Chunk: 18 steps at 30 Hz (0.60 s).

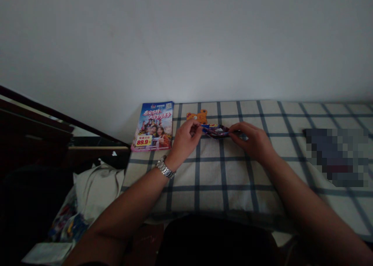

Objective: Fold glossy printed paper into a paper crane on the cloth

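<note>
My left hand [185, 139] and my right hand [247, 140] pinch the two ends of a small crumpled blue and purple foil wrapper [215, 131], held just above a checked cloth [224, 172]. An orange bear-shaped cutout [198, 116] lies just beyond my left fingers. To the left of that hand, a glossy printed leaflet [153, 126] showing "89.9" rests at the cloth's far corner. A silver metal wristwatch [164, 167] circles my left wrist.
A pixelated dark blurred object [335, 157] lies on the cloth at right. A white wall [186, 44] rises behind the cloth. Dark wooden furniture [35, 130] and a crumpled cream fabric bag [97, 188] sit lower left.
</note>
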{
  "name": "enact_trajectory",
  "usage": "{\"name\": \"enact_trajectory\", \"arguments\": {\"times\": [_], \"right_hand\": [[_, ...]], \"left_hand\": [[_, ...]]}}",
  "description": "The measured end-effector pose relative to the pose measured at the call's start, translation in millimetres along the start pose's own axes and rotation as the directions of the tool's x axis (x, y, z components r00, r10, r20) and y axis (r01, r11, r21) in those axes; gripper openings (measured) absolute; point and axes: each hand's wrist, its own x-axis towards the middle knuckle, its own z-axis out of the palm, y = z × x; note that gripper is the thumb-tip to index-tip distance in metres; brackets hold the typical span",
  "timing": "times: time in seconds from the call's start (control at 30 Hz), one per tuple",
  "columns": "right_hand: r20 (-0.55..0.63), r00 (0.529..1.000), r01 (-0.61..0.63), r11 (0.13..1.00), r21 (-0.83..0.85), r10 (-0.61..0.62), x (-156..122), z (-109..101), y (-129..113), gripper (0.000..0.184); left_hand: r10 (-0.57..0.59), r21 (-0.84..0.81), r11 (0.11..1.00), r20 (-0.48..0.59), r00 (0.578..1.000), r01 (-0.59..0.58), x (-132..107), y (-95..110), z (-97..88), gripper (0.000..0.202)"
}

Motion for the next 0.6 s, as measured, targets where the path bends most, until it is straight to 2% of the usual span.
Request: {"name": "enact_trajectory", "arguments": {"times": [0.27,0.4,0.6], "right_hand": [[0.017,0.999,-0.033,0.999,0.019,0.032,-1,-1,-1,0.007],[0.024,0.998,-0.051,0.998,0.022,0.05,-2,1,1,0.008],[0.026,0.998,-0.065,0.998,0.007,0.065,-1,0,1,0.009]], "left_hand": [[-0.018,-0.106,0.994,0.038,0.999,0.021,-2,-9,3.6,0.007],[0.041,-0.063,0.997,0.022,0.999,-0.039,-1,-3,0.9,0.006],[0.147,0.021,0.989,0.064,0.987,-0.148,-1,4,-4.3,0.048]]}}
